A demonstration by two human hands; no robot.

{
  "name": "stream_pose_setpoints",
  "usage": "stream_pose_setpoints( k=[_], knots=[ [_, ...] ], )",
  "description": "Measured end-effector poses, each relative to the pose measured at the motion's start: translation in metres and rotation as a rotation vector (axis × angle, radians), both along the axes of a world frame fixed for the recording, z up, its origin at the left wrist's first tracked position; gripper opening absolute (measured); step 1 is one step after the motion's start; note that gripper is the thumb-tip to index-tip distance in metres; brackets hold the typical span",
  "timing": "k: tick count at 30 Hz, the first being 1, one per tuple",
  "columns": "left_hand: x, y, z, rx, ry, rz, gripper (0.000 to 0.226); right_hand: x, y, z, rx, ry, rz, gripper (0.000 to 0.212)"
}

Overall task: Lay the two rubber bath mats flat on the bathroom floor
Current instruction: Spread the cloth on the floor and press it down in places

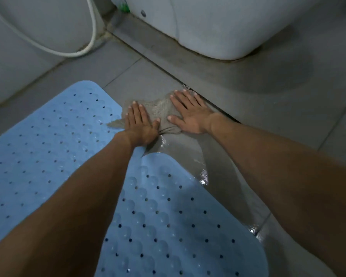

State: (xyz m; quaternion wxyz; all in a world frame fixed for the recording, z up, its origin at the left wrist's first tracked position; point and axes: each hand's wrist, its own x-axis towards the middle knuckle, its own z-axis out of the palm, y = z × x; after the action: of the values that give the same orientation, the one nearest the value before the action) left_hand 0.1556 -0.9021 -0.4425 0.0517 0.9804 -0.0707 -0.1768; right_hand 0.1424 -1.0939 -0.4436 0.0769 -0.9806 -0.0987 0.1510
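Both hands are flat on a damp grey cloth (160, 112) spread on the floor tiles (268, 108). The left hand (141, 122) has its fingers straight and together, palm down on the cloth's left part, right at the edge of the blue mat; the right hand (190, 112) is spread wider, fingers fanned, pressing the cloth's right part next to a dark groove in the floor. Neither hand has hold of anything; they only press.

Outward from there, a wet sheen runs along the tiles on the near side of the cloth, down the right edge of the nearer mat. Two blue rubber mats with rows of holes lie on the floor: the left mat (54, 140) stretches away to the left under the left forearm, and the near mat (168, 226) runs toward the bottom of the view between the two arms. Both look flat, their rounded corners meeting close by the left wrist. Farther off stand a white toilet base (218, 27) and a white hose (68, 50) looping along the far left.

The laying itself looks done or nearly so; what seems left is mopping up the water beside the mats
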Motion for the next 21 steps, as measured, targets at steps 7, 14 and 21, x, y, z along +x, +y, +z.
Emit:
stream_pose_setpoints(
  k=[7,14,21],
  knots=[
    [0.001,0.002,-0.008,0.023,-0.080,-0.026,0.076,0.003,0.001,0.000,-0.050,0.008,-0.003,0.081],
    [-0.012,-0.005,-0.003,0.003,-0.072,0.011,0.076,-0.017,0.001,0.008,-0.037,0.026,-0.058,0.080],
    [-0.051,-0.036,0.007,0.049,0.026,-0.077,0.077,-0.073,-0.031,0.005,-0.015,-0.006,-0.066,0.078]
  ],
)
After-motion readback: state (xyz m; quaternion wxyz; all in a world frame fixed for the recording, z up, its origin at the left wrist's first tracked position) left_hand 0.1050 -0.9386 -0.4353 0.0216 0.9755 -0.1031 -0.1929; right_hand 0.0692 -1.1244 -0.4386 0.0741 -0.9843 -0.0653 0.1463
